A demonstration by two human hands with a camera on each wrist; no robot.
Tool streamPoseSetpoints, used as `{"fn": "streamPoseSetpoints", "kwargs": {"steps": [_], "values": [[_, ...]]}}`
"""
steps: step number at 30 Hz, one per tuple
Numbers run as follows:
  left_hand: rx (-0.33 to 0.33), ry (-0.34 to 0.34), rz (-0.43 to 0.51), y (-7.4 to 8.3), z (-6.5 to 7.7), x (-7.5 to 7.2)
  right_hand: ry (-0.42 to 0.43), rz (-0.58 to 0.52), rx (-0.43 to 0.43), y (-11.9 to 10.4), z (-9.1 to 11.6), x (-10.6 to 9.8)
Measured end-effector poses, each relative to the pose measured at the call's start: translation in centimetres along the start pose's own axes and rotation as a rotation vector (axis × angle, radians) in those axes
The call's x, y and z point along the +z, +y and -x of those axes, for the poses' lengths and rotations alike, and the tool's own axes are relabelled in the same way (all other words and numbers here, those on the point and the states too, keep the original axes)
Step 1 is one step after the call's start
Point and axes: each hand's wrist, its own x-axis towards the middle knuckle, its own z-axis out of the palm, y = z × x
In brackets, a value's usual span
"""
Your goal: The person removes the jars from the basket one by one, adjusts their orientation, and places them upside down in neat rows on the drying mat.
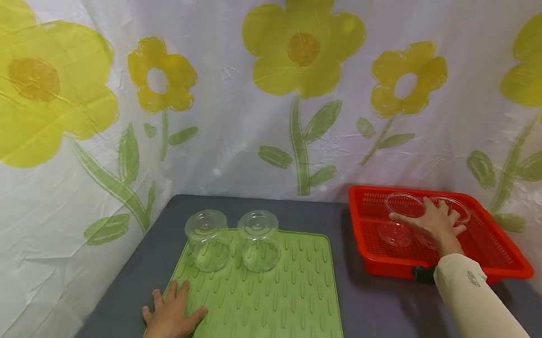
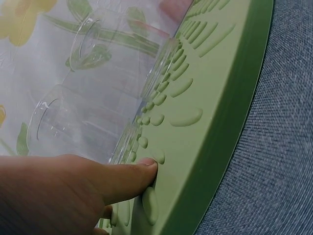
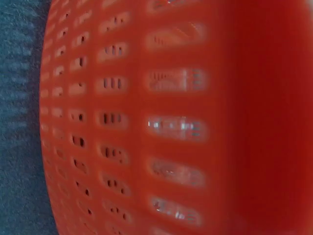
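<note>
My left hand (image 1: 170, 314) rests on the front left corner of a green drying mat (image 1: 284, 306), fingers spread. The thumb (image 2: 132, 178) touches the ribbed surface in the left wrist view. Two clear plastic jars, a left one (image 1: 210, 249) and a right one (image 1: 260, 246), stand upside down side by side on the mat's far left part. Over a red basket (image 1: 366, 262), my right hand (image 1: 434, 224) is spread above two more clear containers, a left one (image 1: 397, 233) and a partly hidden right one (image 1: 464, 209). Whether its fingertips touch their rims is unclear.
A dark grey tabletop (image 1: 358, 326) lies under the mat and basket. White cloth (image 1: 203, 144) with painted yellow flowers hangs behind and beside the table. The basket's slotted wall (image 3: 137, 117) fills most of the right wrist view.
</note>
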Motion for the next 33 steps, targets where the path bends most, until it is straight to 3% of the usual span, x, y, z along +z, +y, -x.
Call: {"fn": "streamPoseSetpoints", "kwargs": {"steps": [8,24,29,33], "values": [[0.0,0.007,0.009,0.4,0.2,0.4,0.01,-0.034,0.036,0.1,0.5,-0.1],[0.026,0.031,0.002,0.5,0.7,-0.2,0.156,-0.072,-0.044,-1.5,1.4,0.2],[0.022,0.023,0.004,0.5,0.6,-0.2,0.226,-0.171,-0.107,-2.4,2.0,0.3],[0.023,0.022,0.001,0.5,0.7,-0.3,0.214,-0.261,-0.121,-2.9,2.8,0.5]]}}
